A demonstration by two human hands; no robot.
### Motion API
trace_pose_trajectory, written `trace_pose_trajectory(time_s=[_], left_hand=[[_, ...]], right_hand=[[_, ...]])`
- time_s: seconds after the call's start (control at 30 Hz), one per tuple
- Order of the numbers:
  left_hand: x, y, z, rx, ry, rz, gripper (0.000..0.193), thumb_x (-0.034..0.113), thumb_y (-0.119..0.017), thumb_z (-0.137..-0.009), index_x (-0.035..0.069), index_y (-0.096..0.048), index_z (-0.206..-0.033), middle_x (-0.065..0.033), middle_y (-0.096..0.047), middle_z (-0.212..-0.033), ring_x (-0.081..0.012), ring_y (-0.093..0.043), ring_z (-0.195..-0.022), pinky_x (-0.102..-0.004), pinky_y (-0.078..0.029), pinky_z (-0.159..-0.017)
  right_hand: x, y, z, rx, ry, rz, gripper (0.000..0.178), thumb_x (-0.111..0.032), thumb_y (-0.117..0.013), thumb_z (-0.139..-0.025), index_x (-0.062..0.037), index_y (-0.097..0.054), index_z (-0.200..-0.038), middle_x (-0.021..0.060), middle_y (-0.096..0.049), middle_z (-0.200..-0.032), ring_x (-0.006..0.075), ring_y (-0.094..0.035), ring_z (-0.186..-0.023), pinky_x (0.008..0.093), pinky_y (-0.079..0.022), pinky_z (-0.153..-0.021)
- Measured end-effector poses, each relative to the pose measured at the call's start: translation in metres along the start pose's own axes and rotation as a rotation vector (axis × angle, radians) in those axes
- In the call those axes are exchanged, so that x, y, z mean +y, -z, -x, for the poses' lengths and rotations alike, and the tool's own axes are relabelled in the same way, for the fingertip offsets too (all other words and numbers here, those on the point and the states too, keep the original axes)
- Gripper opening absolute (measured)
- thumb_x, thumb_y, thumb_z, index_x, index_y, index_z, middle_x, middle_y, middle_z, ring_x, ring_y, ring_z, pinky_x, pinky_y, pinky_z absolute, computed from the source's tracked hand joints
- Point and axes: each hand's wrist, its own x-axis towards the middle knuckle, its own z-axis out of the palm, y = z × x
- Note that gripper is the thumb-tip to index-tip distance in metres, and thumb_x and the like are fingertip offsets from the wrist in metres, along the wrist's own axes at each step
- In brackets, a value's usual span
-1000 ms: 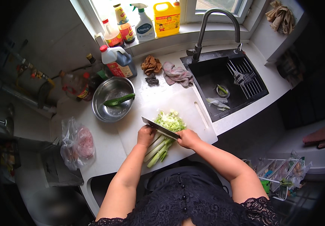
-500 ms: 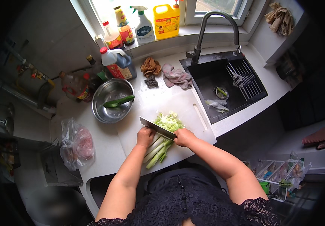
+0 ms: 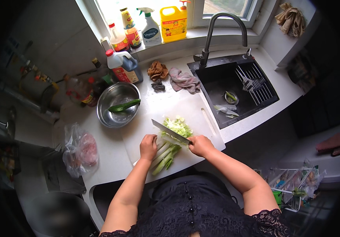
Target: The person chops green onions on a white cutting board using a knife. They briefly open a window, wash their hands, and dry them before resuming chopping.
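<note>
My right hand (image 3: 201,145) is wrapped round the handle of a kitchen knife (image 3: 170,131). Its blade slants up to the left, beside a heap of chopped green onion (image 3: 179,125). Nearer to me lie the uncut green onions (image 3: 164,158), pale stalks with green ends, on a white cutting board (image 3: 193,108). My left hand (image 3: 148,147) rests closed at the left side of these stalks, its fingers curled in. Whatever is in those fingers, if anything, is hidden.
Left of the board stands a steel bowl (image 3: 106,117) with a cucumber (image 3: 124,106) inside. A bag of pinkish meat (image 3: 87,150) lies farther left. Behind are a cloth (image 3: 184,80), a large jug (image 3: 124,69) and several bottles. The black sink (image 3: 217,89) is at the right.
The knife and my right hand have moved a little to the right, away from my left hand. My left hand has shifted slightly left, off the stalks' cut ends.
</note>
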Motion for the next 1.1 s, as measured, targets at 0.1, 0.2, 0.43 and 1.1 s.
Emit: trace_pose_trajectory(time_s=[0.1,0.2,0.43,1.1], left_hand=[[-0.012,0.002,0.015,0.071,0.103,-0.058,0.009,0.006,-0.061,-0.086,0.005,-0.068,-0.092,-0.0135,-0.066,-0.09,-0.0324,-0.064,-0.084,-0.0402,-0.052,-0.075],[-0.037,-0.003,0.022,0.092,0.207,-0.114,0.013,0.008,-0.064,-0.085,0.005,-0.069,-0.096,-0.0129,-0.067,-0.092,-0.0315,-0.064,-0.087,-0.0412,-0.052,-0.078],[-0.027,-0.021,-0.024,-0.173,0.371,-0.24,0.015,0.011,-0.066,-0.08,0.008,-0.072,-0.093,-0.0133,-0.068,-0.093,-0.0326,-0.065,-0.088,-0.0428,-0.052,-0.079],[0.055,-0.001,0.032,-0.093,-0.351,-0.175,0.038,0.028,-0.079,-0.07,0.009,-0.063,-0.098,-0.0112,-0.057,-0.103,-0.0318,-0.052,-0.098,-0.0445,-0.042,-0.088]], right_hand=[[-0.007,0.008,0.009,-0.025,-0.055,-0.02,0.03,-0.02,-0.055,-0.08,-0.0193,-0.072,-0.106,0.0173,-0.069,-0.09,0.0387,-0.065,-0.086,0.0482,-0.053,-0.081],[-0.001,0.006,0.011,-0.026,-0.052,0.013,0.03,-0.021,-0.055,-0.08,-0.0205,-0.072,-0.106,0.0172,-0.069,-0.09,0.0385,-0.065,-0.086,0.0479,-0.053,-0.08],[0.003,0.0,0.01,0.013,-0.041,-0.03,0.03,-0.021,-0.055,-0.08,-0.0212,-0.072,-0.104,0.0178,-0.069,-0.085,0.0395,-0.065,-0.082,0.0484,-0.053,-0.078],[-0.005,0.005,0.02,0.063,0.005,-0.022,0.028,-0.019,-0.057,-0.078,-0.0189,-0.073,-0.101,0.0175,-0.067,-0.079,0.0393,-0.064,-0.075,0.0469,-0.052,-0.07]])
